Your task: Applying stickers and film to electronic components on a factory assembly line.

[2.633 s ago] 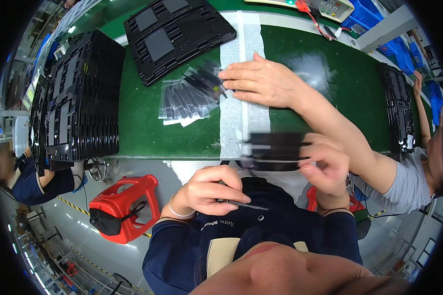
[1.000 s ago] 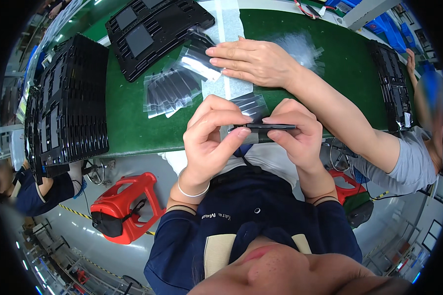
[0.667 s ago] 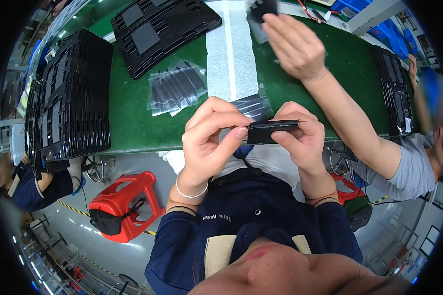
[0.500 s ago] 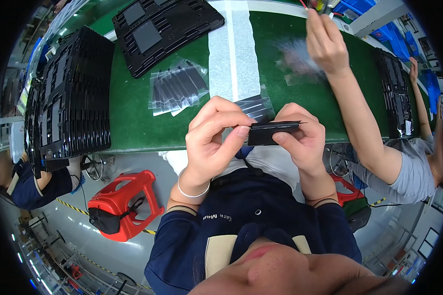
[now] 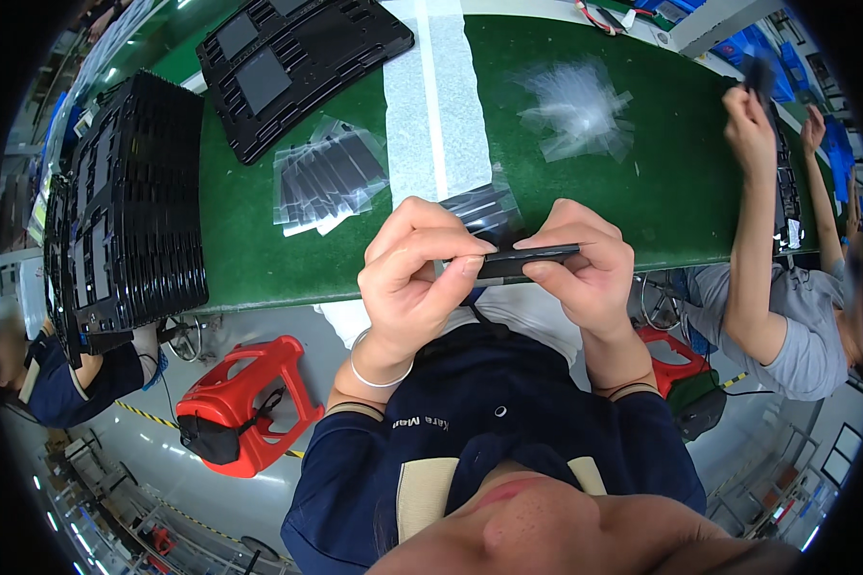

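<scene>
Just in front of the table's near edge, a small flat black rectangular piece (image 5: 525, 262) is held between my two hands. My left hand (image 5: 414, 270) pinches its left end with thumb and forefinger. At the other end, my right hand (image 5: 582, 265) grips it with the thumb below and the fingers curled behind. The piece is seen nearly edge-on, so its face is mostly hidden. Behind my fingers lies a clear sheet with dark strips (image 5: 484, 206), partly covered by my hands.
The green table (image 5: 642, 211) carries clear sheets with dark strips (image 5: 331, 177), a heap of clear films (image 5: 585, 105), a white cloth strip (image 5: 436, 115) and a black tray (image 5: 302, 72). Stacked black trays (image 5: 139, 206) stand left. A co-worker's arm (image 5: 753, 211) is at right; a red stool (image 5: 254, 402) stands lower left.
The black piece has tilted so that less of its face shows, and the thin sliver at its right end no longer shows. The co-worker's arm has swung away to the right, uncovering the films.
</scene>
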`<state>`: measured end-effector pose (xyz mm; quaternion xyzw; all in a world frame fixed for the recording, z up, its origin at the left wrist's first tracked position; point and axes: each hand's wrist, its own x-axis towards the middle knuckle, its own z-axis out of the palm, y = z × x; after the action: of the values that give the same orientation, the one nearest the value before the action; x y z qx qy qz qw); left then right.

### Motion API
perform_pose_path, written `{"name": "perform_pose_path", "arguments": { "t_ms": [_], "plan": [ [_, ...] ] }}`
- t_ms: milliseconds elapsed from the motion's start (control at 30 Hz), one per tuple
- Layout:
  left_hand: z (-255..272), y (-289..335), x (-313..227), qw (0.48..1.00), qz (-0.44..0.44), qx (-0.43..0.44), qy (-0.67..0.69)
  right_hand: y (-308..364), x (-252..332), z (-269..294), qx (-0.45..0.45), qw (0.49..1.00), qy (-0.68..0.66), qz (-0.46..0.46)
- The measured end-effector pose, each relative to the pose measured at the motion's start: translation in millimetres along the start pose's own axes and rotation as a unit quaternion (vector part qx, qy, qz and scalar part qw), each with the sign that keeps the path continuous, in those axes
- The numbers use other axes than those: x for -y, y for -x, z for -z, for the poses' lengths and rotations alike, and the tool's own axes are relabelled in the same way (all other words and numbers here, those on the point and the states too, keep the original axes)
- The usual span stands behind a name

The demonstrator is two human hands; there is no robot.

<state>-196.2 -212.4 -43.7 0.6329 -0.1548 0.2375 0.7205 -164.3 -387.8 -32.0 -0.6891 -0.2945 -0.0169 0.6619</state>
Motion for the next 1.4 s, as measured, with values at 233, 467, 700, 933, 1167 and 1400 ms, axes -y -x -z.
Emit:
{"name": "perform_pose_path", "arguments": {
  "t_ms": [233,467,700,933,1167,1400],
  "plan": [
    [-4,5,7,0.996,-0.060,-0.056,-0.029,1,-4,-6,-0.038,0.995,0.051,0.071],
    [-14,-1,8,0.975,-0.189,-0.071,-0.098,6,-3,-18,-0.117,0.967,0.137,0.178],
    [-30,6,3,0.948,-0.201,-0.063,-0.240,8,-8,-37,-0.200,0.931,0.199,0.232],
    [-30,15,-6,0.936,-0.102,0.020,-0.336,-1,-9,-28,-0.171,0.937,0.225,0.203],
    [3,3,-1,0.987,0.135,0.082,0.030,1,-12,-15,-0.026,0.995,-0.073,-0.066],
    [5,10,4,0.992,0.099,0.036,0.063,-11,-2,-2,-0.032,0.989,-0.138,-0.043]
  ]
}}
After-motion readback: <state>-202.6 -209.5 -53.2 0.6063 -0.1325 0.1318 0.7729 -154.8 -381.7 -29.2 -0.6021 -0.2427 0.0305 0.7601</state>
